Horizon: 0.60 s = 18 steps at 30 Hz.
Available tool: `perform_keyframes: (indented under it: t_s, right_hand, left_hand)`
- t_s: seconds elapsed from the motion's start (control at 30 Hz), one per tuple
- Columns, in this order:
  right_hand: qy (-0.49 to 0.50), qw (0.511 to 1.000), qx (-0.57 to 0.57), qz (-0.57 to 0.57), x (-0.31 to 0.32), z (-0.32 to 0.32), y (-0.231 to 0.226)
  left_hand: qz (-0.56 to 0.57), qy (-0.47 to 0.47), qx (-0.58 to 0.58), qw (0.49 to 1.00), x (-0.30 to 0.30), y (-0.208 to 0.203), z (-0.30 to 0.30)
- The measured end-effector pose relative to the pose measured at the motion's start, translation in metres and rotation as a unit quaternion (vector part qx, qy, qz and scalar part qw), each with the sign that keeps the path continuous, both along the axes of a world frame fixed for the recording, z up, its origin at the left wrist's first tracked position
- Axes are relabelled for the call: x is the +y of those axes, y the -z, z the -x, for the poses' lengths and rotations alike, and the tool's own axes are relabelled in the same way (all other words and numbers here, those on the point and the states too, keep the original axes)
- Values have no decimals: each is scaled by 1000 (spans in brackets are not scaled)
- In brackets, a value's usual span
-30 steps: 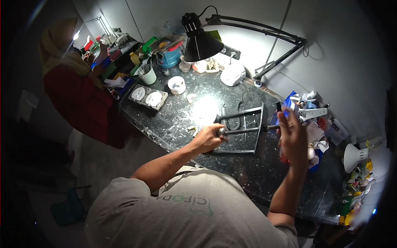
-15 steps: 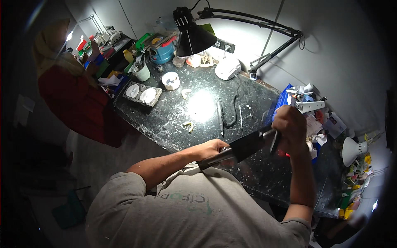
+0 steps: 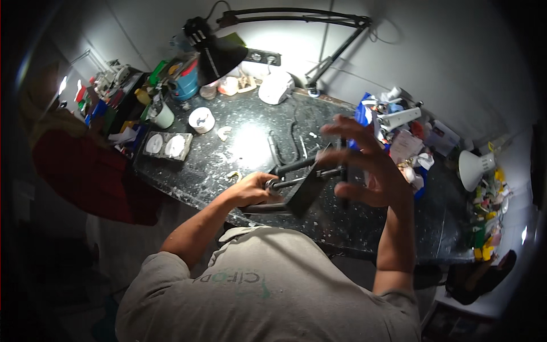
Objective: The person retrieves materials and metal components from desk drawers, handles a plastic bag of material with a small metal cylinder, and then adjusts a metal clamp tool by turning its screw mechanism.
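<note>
A dark metal screw clamp (image 3: 307, 191), with a flat plate, side bars and a central rod, is tilted above the bench's front part. My left hand (image 3: 250, 191) grips it at its left end, fingers wrapped round the metal. At the other end stands a dark, thin crossbar (image 3: 344, 176), blurred by motion. Beside that bar is my right hand (image 3: 373, 165), its fingers spread and curved around it without closing. Whether the fingertips touch the bar cannot be made out.
On the dark bench (image 3: 239, 145) are a two-part metal flask (image 3: 167, 146), a white round tub (image 3: 201, 119), pale arch-shaped pieces (image 3: 234, 176) and a corded handpiece (image 3: 274, 149). A black desk lamp (image 3: 219, 57) hangs above. Clutter (image 3: 401, 122) fills the right side. Another person (image 3: 85, 165) is at left.
My right hand has gone from closed at the clamp's end to spread open. The clamp has turned and shows its inner rod and bars. The whole view has shifted.
</note>
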State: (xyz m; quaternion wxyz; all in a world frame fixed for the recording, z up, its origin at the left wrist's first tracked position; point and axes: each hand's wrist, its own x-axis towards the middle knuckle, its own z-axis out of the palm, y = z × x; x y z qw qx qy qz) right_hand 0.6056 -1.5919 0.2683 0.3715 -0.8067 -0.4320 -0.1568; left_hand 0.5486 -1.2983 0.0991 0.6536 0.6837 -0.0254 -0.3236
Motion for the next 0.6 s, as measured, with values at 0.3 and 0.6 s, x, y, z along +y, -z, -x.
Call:
perform_keyframes:
  t_s: [0.3,0.6]
  right_hand:
    - [-147,981,-115,47,-7,-11,45]
    - [440,873,188,98,28,-3,132]
  left_hand:
    - [-71,133,1,989,-22,20,-1]
    - [-309,-196,-350,862,-10,78,-27]
